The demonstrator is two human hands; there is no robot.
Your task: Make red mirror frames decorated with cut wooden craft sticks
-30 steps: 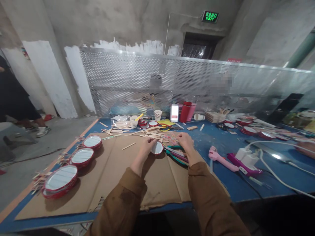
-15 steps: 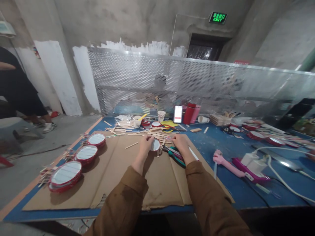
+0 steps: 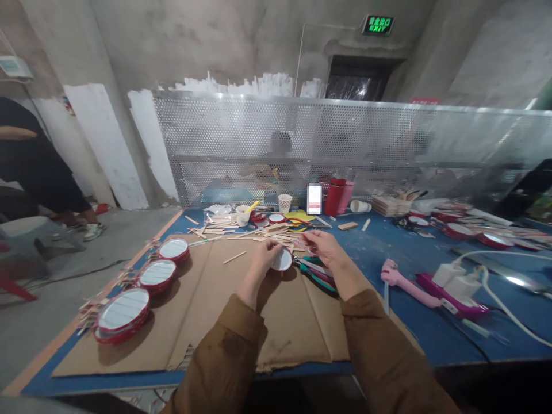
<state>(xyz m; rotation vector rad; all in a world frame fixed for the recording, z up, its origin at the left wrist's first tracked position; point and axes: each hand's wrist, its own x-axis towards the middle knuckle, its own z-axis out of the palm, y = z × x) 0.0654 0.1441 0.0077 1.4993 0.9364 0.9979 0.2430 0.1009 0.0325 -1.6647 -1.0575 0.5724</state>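
Observation:
My left hand [image 3: 264, 260] is closed on the edge of a small round craft drum [image 3: 282, 260] with a white face, held above the cardboard [image 3: 233, 310]. To the right of it, my right hand [image 3: 321, 246] is raised with thumb and fingertips pinched together; something small and reddish shows at the tips, too small to name. Beneath that hand lie pliers [image 3: 317, 279] with teal and dark handles. Thin wooden sticks [image 3: 276, 231] are heaped just beyond both hands. Three larger red-rimmed drums [image 3: 123, 310] with lined white faces stand along the cardboard's left side.
A pink glue gun [image 3: 407, 287] and a purple power strip [image 3: 459, 302] with white plugs lie at right. Paper cups [image 3: 284, 203], a red bottle [image 3: 334, 197] and a phone [image 3: 314, 199] stand at the back, before a perforated metal screen [image 3: 233, 138]. A person [image 3: 34, 149] stands at far left.
My right hand has lifted from beside the sticks and turned its pinched fingertips toward the drum. My left hand still holds the drum. The whole view has shifted slightly.

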